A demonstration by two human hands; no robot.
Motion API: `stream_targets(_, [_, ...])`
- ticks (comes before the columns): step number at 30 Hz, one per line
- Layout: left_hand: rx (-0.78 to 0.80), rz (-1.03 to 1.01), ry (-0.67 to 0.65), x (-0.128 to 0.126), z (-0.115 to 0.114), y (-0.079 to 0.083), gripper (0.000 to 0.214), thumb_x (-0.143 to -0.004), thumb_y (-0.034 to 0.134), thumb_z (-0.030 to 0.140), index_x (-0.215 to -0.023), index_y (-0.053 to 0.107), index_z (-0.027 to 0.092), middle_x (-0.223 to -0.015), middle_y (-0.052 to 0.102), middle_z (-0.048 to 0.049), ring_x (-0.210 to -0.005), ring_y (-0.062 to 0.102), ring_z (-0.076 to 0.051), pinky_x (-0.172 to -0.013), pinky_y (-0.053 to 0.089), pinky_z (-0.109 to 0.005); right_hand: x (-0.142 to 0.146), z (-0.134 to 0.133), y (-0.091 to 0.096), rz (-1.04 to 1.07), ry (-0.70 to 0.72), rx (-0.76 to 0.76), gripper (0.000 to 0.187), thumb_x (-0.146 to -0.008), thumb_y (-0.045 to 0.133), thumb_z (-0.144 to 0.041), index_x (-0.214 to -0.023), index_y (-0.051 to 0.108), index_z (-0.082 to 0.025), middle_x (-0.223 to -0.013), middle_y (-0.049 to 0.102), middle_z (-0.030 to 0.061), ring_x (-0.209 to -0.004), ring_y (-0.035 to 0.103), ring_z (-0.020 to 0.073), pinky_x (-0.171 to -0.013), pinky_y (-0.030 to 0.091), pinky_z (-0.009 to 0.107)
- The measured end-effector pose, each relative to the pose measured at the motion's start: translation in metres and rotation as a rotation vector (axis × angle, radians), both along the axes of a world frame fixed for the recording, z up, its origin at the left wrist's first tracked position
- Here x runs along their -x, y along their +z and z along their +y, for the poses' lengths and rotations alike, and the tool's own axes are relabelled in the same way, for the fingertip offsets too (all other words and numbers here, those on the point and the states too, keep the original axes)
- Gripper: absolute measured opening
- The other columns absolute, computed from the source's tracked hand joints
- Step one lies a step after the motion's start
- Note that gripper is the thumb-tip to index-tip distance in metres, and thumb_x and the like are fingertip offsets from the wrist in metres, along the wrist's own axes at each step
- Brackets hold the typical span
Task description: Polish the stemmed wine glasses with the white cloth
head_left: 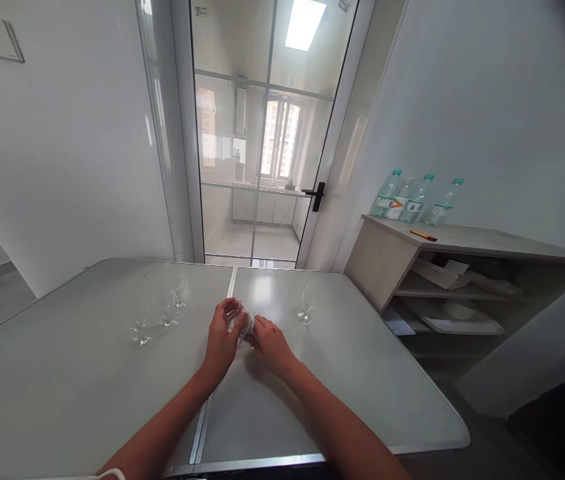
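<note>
Grip of left hand (222, 337) around curved glass (235, 309), of right hand (272, 344) around crumpled cloth (248, 325)

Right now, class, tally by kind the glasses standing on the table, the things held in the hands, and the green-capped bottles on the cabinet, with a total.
Standing glasses: 4
Held glass: 1
Held white cloth: 1
Green-capped bottles: 3
Total: 9

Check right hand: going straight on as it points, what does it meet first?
Right hand likely meets the bunched white cloth by the clear glass first, seemingly touching it now; depth there is unclear.
</note>
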State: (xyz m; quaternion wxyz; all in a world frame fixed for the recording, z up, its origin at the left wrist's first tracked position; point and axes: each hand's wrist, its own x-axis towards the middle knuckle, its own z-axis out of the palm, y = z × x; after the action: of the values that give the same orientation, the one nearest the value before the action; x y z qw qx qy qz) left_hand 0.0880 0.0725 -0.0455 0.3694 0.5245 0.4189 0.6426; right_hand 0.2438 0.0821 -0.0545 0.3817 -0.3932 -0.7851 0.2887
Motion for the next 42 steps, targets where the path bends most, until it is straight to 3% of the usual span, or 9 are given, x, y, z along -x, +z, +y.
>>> stream_targets(2, [-0.011,0.011,0.031,0.001,0.001,-0.001,0.050,-0.089,0.069,0.050,-0.127,0.052,0.022,-0.127,0.063,-0.0132,-0.123,0.062,-0.027,-0.107,0.048,-0.045,0.005,-0.001,-0.004,0.027,-0.034,-0.026,0.012,-0.089,0.065,-0.029,-0.083,0.062,-0.019,-0.089,0.062,0.0041,-0.081,0.051,0.0184,-0.080,0.041,0.032])
stream_targets(7, [0.021,-0.023,0.012,0.003,0.002,0.003,0.045,-0.092,0.064,0.054,-0.120,0.054,0.020,-0.116,0.068,-0.0112,-0.112,0.067,-0.025,-0.100,0.052,-0.043,0.006,0.007,-0.014,0.327,0.110,0.288,0.049,-0.092,0.057,-0.062,-0.072,0.061,-0.017,-0.063,0.050,-0.0022,-0.061,0.044,0.0133,-0.061,0.038,0.026])
stream_targets(13, [-0.052,0.113,-0.001,-0.005,-0.003,-0.002,0.047,-0.093,0.065,0.048,-0.129,0.050,0.023,-0.127,0.062,-0.0120,-0.124,0.060,-0.026,-0.110,0.043,-0.046,0.002,0.005,-0.007,0.557,0.062,0.341,0.050,-0.096,0.051,-0.064,-0.103,0.071,-0.018,-0.081,0.062,0.0021,-0.071,0.051,0.0151,-0.067,0.043,0.028])
stream_targets(18, [-0.046,0.148,-0.113,-0.007,-0.007,-0.004,0.040,-0.095,0.061,0.047,-0.126,0.051,0.023,-0.130,0.062,-0.0118,-0.125,0.059,-0.026,-0.109,0.044,-0.043,0.003,-0.005,-0.002,0.480,0.176,0.309,0.043,-0.099,0.051,-0.054,-0.126,0.065,-0.023,-0.087,0.064,0.0019,-0.076,0.055,0.0172,-0.073,0.047,0.030])
stream_targets(26, [-0.011,0.032,-0.260,-0.002,-0.003,0.001,0.037,-0.095,0.061,0.046,-0.123,0.053,0.022,-0.115,0.066,-0.0104,-0.113,0.066,-0.025,-0.101,0.051,-0.041,-0.001,-0.011,0.006,0.330,0.376,0.494,0.041,-0.092,0.061,-0.058,-0.098,0.066,-0.018,-0.081,0.064,0.0023,-0.073,0.057,0.0171,-0.068,0.046,0.029])
stream_targets(29, [-0.016,0.024,-0.197,-0.001,-0.003,0.001,0.038,-0.095,0.062,0.045,-0.123,0.053,0.022,-0.119,0.065,-0.0103,-0.115,0.065,-0.024,-0.103,0.049,-0.041,0.003,-0.012,0.005,0.222,0.329,0.371,0.031,-0.095,0.059,-0.047,-0.086,0.064,-0.018,-0.077,0.063,0.0017,-0.069,0.055,0.0159,-0.065,0.042,0.027])
stream_targets(34, [0.004,0.018,-0.023,-0.004,-0.005,0.000,0.042,-0.093,0.064,0.046,-0.125,0.051,0.023,-0.121,0.064,-0.0109,-0.119,0.063,-0.025,-0.103,0.048,-0.041,0.012,-0.011,-0.004,0.021,-0.075,-0.009,0.014,-0.094,0.057,-0.031,-0.092,0.066,-0.021,-0.082,0.068,0.0060,-0.071,0.055,0.0198,-0.068,0.037,0.030])
stream_targets(36, [-0.021,0.017,-0.005,-0.003,-0.005,0.001,0.043,-0.093,0.065,0.046,-0.127,0.051,0.023,-0.121,0.064,-0.0109,-0.118,0.063,-0.025,-0.104,0.048,-0.041,0.015,-0.012,-0.006,0.016,-0.099,-0.048,0.014,-0.094,0.057,-0.032,-0.092,0.065,-0.021,-0.086,0.068,0.0077,-0.073,0.056,0.0205,-0.070,0.037,0.031])
stream_targets(42, [-0.072,-0.128,-0.145,0.007,-0.003,0.012,0.041,-0.094,0.063,0.047,-0.125,0.056,0.021,-0.107,0.067,-0.0074,-0.103,0.068,-0.022,-0.099,0.052,-0.041,0.011,-0.015,-0.001,0.340,0.400,0.508,0.043,-0.091,0.060,-0.061,-0.087,0.060,-0.018,-0.073,0.060,0.0017,-0.066,0.054,0.0160,-0.066,0.044,0.028])
